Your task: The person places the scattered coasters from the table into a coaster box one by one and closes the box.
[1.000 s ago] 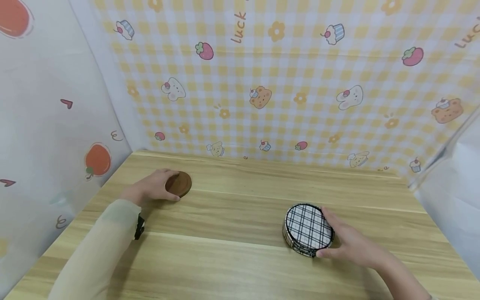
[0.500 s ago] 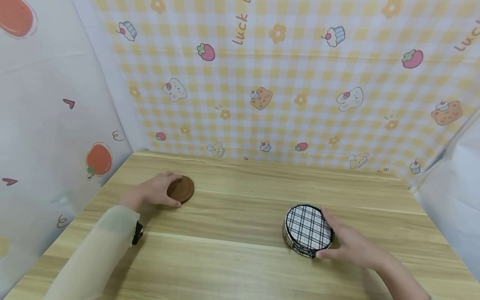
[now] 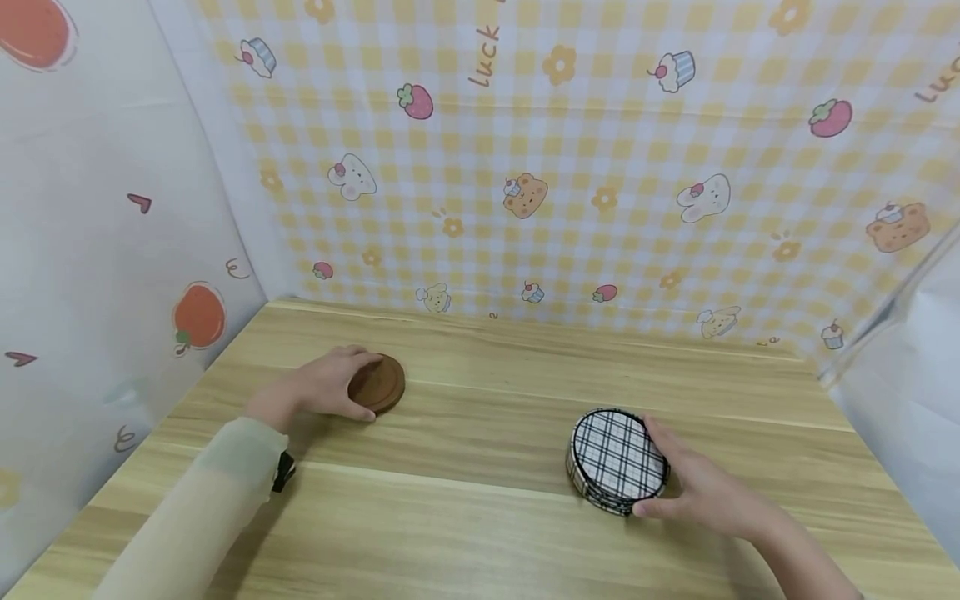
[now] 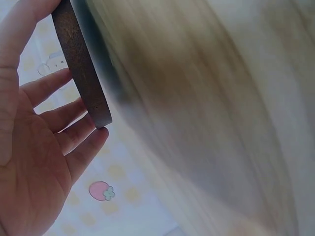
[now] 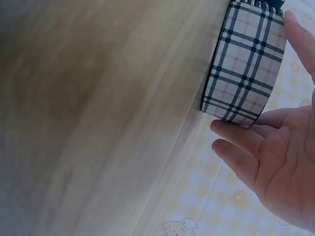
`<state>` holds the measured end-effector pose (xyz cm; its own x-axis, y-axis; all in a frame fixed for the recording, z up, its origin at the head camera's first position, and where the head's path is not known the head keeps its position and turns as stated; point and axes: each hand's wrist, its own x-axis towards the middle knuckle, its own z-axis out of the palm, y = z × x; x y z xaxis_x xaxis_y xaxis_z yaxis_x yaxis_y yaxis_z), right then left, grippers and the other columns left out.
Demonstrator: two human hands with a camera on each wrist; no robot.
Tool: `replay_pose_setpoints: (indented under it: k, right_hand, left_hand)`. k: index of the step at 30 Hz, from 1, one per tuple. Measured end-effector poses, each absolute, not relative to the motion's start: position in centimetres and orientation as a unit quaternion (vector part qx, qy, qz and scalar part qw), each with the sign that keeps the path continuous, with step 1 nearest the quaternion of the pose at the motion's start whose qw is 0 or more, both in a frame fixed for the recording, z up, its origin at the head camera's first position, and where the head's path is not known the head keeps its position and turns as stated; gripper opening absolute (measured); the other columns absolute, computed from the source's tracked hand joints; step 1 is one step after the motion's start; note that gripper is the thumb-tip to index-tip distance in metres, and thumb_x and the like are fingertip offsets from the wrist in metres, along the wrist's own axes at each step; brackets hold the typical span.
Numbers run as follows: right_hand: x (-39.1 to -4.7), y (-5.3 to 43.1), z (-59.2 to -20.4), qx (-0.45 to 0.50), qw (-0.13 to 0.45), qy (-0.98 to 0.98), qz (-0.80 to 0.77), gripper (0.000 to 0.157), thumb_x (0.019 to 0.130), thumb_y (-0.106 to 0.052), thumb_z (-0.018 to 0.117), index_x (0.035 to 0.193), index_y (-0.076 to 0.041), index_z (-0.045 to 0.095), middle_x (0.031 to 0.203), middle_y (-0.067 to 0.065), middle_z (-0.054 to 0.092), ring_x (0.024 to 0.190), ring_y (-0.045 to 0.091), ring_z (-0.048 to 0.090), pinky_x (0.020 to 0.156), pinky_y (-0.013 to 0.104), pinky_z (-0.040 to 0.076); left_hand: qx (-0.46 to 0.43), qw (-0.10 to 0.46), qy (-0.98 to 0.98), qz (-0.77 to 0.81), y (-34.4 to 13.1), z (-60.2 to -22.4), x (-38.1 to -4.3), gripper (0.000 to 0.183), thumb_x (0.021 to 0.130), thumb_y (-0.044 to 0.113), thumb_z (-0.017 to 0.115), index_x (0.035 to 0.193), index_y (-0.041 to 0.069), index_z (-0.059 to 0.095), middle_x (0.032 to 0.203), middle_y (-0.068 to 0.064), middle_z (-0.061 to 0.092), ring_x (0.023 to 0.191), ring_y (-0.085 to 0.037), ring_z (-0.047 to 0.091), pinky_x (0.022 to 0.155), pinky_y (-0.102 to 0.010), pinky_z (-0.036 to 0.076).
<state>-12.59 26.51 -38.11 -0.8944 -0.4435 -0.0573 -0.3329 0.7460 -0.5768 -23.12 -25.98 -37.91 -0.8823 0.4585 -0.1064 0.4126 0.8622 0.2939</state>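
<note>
My left hand (image 3: 332, 385) holds a thin, round brown wooden coaster (image 3: 384, 383) by its edge, thumb on the near side and fingers on the far side. Seen from the left wrist, the coaster (image 4: 81, 64) is close over the table, its dark rim against the fingertips (image 4: 102, 132). At the right, my right hand (image 3: 701, 487) grips a round coaster holder (image 3: 618, 454) covered in black-and-white plaid. Layered edges show in the gap on its near side. In the right wrist view the thumb and fingers span the holder's plaid wall (image 5: 246, 64).
Both things are over a light wood-grain table (image 3: 465, 533). A yellow checked cloth (image 3: 465, 167) with printed animals and fruit rises behind the table. White printed sheeting (image 3: 90, 250) stands along the left, and more white sheeting (image 3: 930, 358) along the right.
My left hand has moved the wooden coaster to the right and slightly nearer to me. The right hand and the plaid coaster holder have stayed in place.
</note>
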Motion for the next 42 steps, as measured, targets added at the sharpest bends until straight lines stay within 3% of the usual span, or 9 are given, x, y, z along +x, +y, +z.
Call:
replay_pose_setpoints:
  k: [2, 5, 8, 12, 15, 20, 42]
  right_hand:
    - [-12.6, 26.5, -38.1, -0.207, 0.095, 0.93, -0.287, 0.122, 0.075, -0.055, 0.078, 0.157, 0.005, 0.01, 0.159, 0.034, 0.016, 0.142, 0.057, 0.021, 0.109, 0.069, 0.023]
    - [-12.5, 26.6, -38.1, -0.204, 0.093, 0.931, -0.287, 0.121, 0.075, -0.056, 0.077, 0.157, 0.004, 0.011, 0.16, 0.032, 0.015, 0.144, 0.055, 0.021, 0.114, 0.056, 0.021]
    - [-12.5, 26.5, -38.1, -0.202, 0.091, 0.933, -0.285, 0.121, 0.075, -0.056, 0.077, 0.157, 0.003, 0.011, 0.161, 0.032, 0.016, 0.144, 0.054, 0.021, 0.113, 0.053, 0.021]
    - [-12.6, 26.5, -38.0, -0.207, 0.092, 0.931, -0.286, 0.122, 0.075, -0.055, 0.077, 0.157, 0.005, 0.011, 0.16, 0.033, 0.015, 0.143, 0.056, 0.022, 0.109, 0.066, 0.023]
    - [-12.6, 26.5, -38.0, -0.21, 0.094, 0.929, -0.289, 0.122, 0.075, -0.055, 0.077, 0.156, 0.006, 0.011, 0.159, 0.035, 0.015, 0.142, 0.057, 0.021, 0.109, 0.07, 0.023]
    - [-12.6, 26.6, -38.1, -0.207, 0.092, 0.931, -0.286, 0.121, 0.075, -0.055, 0.077, 0.157, 0.004, 0.011, 0.16, 0.033, 0.016, 0.143, 0.056, 0.022, 0.108, 0.066, 0.023]
    - [-12.6, 26.6, -38.0, -0.21, 0.088, 0.928, -0.295, 0.121, 0.075, -0.053, 0.078, 0.156, 0.006, 0.011, 0.159, 0.034, 0.016, 0.143, 0.057, 0.021, 0.106, 0.069, 0.023]
  left_hand:
    - [0.23, 0.088, 0.96, 0.132, -25.7, -37.8, -23.0, 0.095, 0.075, 0.047, 0.083, 0.147, 0.001, 0.043, 0.144, -0.026, 0.045, 0.131, -0.045, 0.045, 0.105, -0.059, 0.043]
    - [0.228, 0.091, 0.961, 0.131, -25.4, -37.8, -22.9, 0.095, 0.075, 0.046, 0.083, 0.148, 0.002, 0.042, 0.147, -0.027, 0.043, 0.133, -0.045, 0.044, 0.106, -0.06, 0.042]
    - [0.234, 0.09, 0.959, 0.129, -25.0, -37.8, -22.9, 0.095, 0.074, 0.045, 0.083, 0.148, 0.002, 0.042, 0.147, -0.028, 0.043, 0.133, -0.045, 0.044, 0.106, -0.06, 0.042]
    - [0.245, 0.09, 0.957, 0.129, -24.6, -37.8, -22.7, 0.095, 0.074, 0.045, 0.084, 0.147, 0.002, 0.043, 0.146, -0.027, 0.044, 0.132, -0.044, 0.044, 0.107, -0.058, 0.042]
    - [0.25, 0.09, 0.956, 0.127, -24.2, -37.7, -22.5, 0.095, 0.074, 0.045, 0.084, 0.148, 0.002, 0.042, 0.148, -0.027, 0.042, 0.135, -0.044, 0.042, 0.108, -0.058, 0.041]
    - [0.257, 0.09, 0.954, 0.123, -23.6, -37.6, -22.2, 0.096, 0.074, 0.044, 0.084, 0.148, 0.002, 0.041, 0.15, -0.028, 0.039, 0.136, -0.045, 0.04, 0.107, -0.059, 0.041]
    - [0.291, 0.091, 0.946, 0.107, -20.0, -36.3, -21.0, 0.095, 0.075, 0.044, 0.084, 0.152, 0.011, 0.039, 0.156, -0.021, 0.036, 0.141, -0.037, 0.037, 0.109, -0.053, 0.042]
